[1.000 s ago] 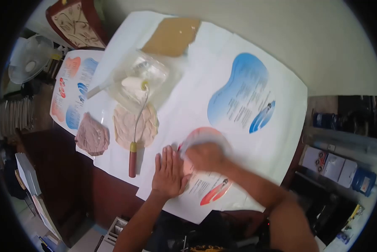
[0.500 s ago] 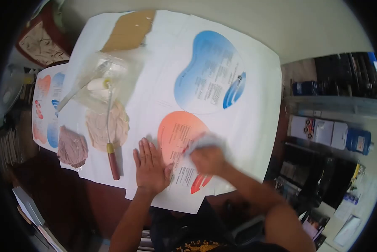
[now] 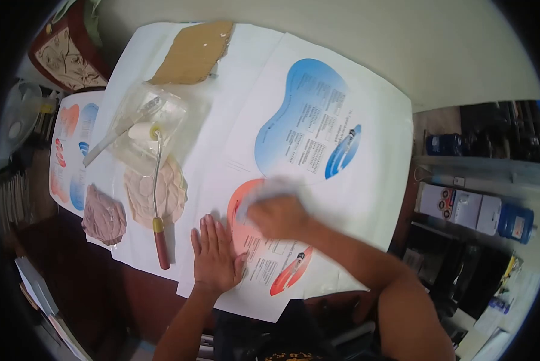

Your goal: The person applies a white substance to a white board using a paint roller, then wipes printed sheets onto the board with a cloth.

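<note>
My left hand (image 3: 217, 259) lies flat with fingers stretched out, on the white sheet beside the orange-red printed shape (image 3: 241, 237). Closed around a pale grey cloth (image 3: 269, 191), my right hand (image 3: 279, 216) presses on the upper part of that shape. Motion blurs the cloth's edges, and hand and cloth hide some of the print. Above them on the same sheet is a larger blue printed shape (image 3: 303, 108). Each shape carries small text and a striped logo.
A paint roller (image 3: 160, 240) with a red-brown handle rests its head in a clear plastic tray (image 3: 180, 114). Nearby lie a cream cloth (image 3: 156, 195), a mauve cloth (image 3: 103, 216) and torn cardboard (image 3: 192, 51). Another printed sheet (image 3: 71, 153) is at left; shelves (image 3: 480, 163) stand at right.
My right hand has moved the cloth left and slightly upward across the orange-red shape, uncovering its lower right logo more. My left hand stays flat on the sheet. The camera view has shifted slightly.
</note>
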`<state>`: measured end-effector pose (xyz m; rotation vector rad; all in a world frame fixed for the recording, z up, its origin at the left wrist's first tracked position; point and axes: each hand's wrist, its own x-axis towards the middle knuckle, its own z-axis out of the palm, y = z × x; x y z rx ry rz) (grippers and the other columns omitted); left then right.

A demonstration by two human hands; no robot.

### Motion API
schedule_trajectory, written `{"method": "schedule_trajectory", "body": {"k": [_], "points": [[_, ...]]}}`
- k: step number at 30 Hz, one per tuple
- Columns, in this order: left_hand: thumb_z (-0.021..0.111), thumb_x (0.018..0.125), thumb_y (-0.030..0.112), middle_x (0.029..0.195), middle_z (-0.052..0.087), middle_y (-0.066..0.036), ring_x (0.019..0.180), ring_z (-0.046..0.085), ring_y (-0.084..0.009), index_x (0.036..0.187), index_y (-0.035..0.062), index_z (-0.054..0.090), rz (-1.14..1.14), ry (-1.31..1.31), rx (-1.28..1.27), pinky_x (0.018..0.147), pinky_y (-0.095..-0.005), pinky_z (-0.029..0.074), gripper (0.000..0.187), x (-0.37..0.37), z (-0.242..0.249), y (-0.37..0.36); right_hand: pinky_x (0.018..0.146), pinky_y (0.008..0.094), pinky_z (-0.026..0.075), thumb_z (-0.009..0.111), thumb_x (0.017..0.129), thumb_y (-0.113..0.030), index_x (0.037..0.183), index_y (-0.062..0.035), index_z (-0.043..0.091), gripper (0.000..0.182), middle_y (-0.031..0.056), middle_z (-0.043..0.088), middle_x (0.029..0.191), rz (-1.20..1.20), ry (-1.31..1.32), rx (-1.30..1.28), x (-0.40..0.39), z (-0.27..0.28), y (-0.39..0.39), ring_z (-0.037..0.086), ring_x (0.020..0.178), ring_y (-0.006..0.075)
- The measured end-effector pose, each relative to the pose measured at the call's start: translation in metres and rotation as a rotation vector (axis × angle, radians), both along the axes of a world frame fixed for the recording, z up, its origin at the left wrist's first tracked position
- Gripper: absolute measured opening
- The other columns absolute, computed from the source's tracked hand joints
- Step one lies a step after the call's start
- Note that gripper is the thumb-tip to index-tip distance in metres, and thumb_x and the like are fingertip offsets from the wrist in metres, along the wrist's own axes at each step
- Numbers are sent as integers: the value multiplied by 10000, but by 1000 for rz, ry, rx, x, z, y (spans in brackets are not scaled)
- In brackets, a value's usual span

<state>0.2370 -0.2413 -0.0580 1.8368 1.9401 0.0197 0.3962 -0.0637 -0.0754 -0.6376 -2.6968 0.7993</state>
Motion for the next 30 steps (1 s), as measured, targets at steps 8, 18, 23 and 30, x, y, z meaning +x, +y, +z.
{"method": "schedule_trajectory", "body": {"k": [8,18,23,30], "points": [[382,982,501,1521,148,-461,1444,125,-602,1477,-197,156,8,-50,-37,1159,-684,65,885,-2,-5,-4,758,494,545,457,967,-250,1046,-104,677,276,174,728,894,-745,-197,305,-77,-11,324,695,841,390],[413,979,460,1491,213,-471,1431,163,-606,1452,-196,208,12,-1,24,1153,-687,81,835,2,-4,-2,764,514,551,505,958,-235,1120,-74,634,262,197,724,910,-919,-429,287,86,-2,328,698,883,402],[371,986,460,1521,140,-465,1449,128,-595,1489,-191,128,-23,47,23,1169,-664,56,858,1,-4,1,680,486,554,580,830,-145,987,-64,620,181,135,714,826,-791,-456,217,28,-6,245,705,754,350],[368,989,494,1505,174,-468,1441,128,-604,1456,-205,179,-3,-53,78,1150,-699,55,861,-1,-5,-3,722,472,555,631,820,-206,966,-106,685,185,141,690,773,14,241,-30,-2,-2,-59,669,624,296]]}}
